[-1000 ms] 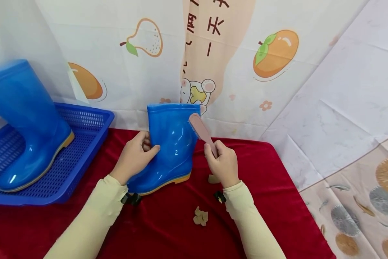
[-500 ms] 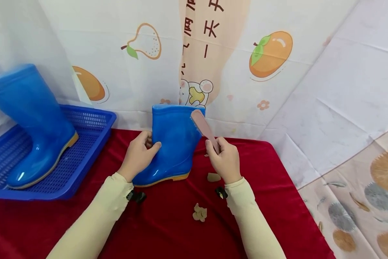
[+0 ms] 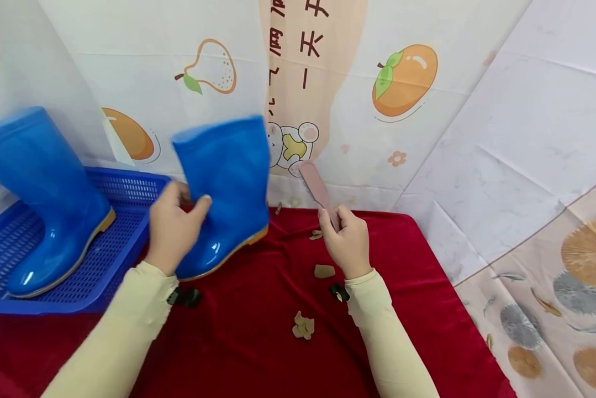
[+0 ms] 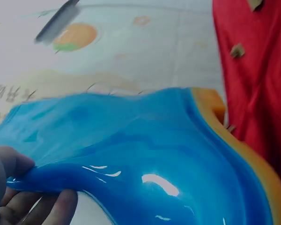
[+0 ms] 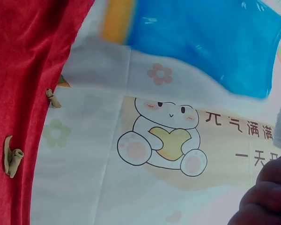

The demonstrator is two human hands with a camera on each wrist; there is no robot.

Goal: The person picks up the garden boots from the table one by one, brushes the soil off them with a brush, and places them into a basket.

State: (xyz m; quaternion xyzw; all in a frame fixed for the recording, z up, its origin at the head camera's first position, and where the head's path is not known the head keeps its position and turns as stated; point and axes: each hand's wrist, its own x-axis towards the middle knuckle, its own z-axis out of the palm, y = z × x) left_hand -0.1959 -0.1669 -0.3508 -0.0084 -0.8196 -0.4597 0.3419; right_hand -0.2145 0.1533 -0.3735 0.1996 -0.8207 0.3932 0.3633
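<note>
My left hand (image 3: 175, 224) grips a shiny blue rain boot (image 3: 230, 174) by the front of its shaft. The boot leans with its top toward the back and its yellow-edged sole facing down. In the left wrist view the thumb and fingers (image 4: 61, 206) pinch the bent edge of the boot (image 4: 145, 150). My right hand (image 3: 347, 240) holds a pink brush (image 3: 316, 185) by the handle, bristles facing left, apart from the boot. A second blue rain boot (image 3: 54, 204) stands in a blue plastic basket (image 3: 99, 298) on the left.
Several tan scraps lie on the red cloth (image 3: 258, 342), among them a crumpled clump (image 3: 303, 325) and a flat piece (image 3: 325, 271). Behind the table hangs a white curtain (image 3: 347, 182) printed with fruit and a cartoon animal. The table's right edge borders a patterned cloth (image 3: 541, 309).
My left hand has moved the boot left and up, away from the brush and toward the basket, tilting it. The right hand with the brush has stayed nearly in place.
</note>
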